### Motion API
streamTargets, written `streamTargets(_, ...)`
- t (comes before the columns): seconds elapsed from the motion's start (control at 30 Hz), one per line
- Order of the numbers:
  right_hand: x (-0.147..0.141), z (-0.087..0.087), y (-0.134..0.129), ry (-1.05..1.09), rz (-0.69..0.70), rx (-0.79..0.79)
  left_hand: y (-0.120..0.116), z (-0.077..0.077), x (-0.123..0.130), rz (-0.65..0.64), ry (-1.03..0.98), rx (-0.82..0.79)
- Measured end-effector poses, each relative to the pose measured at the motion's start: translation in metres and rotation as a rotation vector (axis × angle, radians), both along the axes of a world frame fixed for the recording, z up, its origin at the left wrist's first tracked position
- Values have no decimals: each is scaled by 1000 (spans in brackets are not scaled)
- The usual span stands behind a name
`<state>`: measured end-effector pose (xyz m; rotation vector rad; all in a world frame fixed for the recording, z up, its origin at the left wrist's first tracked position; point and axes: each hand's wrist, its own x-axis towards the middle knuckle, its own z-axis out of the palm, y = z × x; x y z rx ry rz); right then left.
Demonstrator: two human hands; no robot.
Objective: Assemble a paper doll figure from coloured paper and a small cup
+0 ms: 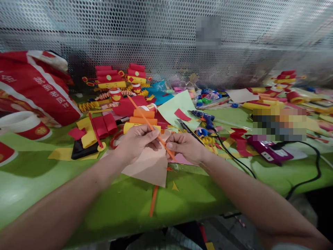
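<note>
A long, thin orange paper strip (140,111) runs slanting between both hands. My left hand (142,140) pinches its middle between thumb and fingers. Close beside it, my right hand (184,146) grips the lower end near the fingertips. Beneath the hands lies a light pink paper sheet (148,168). Another orange strip (154,201) rests at the table's front edge, partly under that sheet. Just behind the hands are orange and yellow paper rolls (144,117).
Paper figures with red hats (110,78) stand at the back left. Paper cups (26,125) and a red bag (39,90) are far left. Right of the hands lie a blue glue gun (204,116), a purple power strip (270,151) and black cables.
</note>
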<state>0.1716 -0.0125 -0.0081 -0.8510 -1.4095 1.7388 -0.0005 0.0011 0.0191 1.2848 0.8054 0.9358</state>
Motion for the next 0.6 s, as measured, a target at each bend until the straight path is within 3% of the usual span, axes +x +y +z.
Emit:
streamTargets(0.07, 0, -2, 1, 65, 45, -61, 1, 0, -1, -42, -65, -34)
streamTargets(0.17, -2, -4, 1, 55, 21, -22, 1, 0, 0, -37, -91, -70)
streamTargets(0.33, -6, 1, -5, -274, -332, 322, -2, -4, 7, 163, 65, -111)
streamTargets(0.4, -7, 3, -7, -375, -391, 414, -3, -7, 9, 206, 106, -87)
streamTargets(0.47, -7, 4, -7, -370, -376, 406, -3, -8, 9, 223, 112, -41)
streamTargets(0.6, -4, 2, -3, -166, -223, 194, -2, -6, 7, 171, 80, 16)
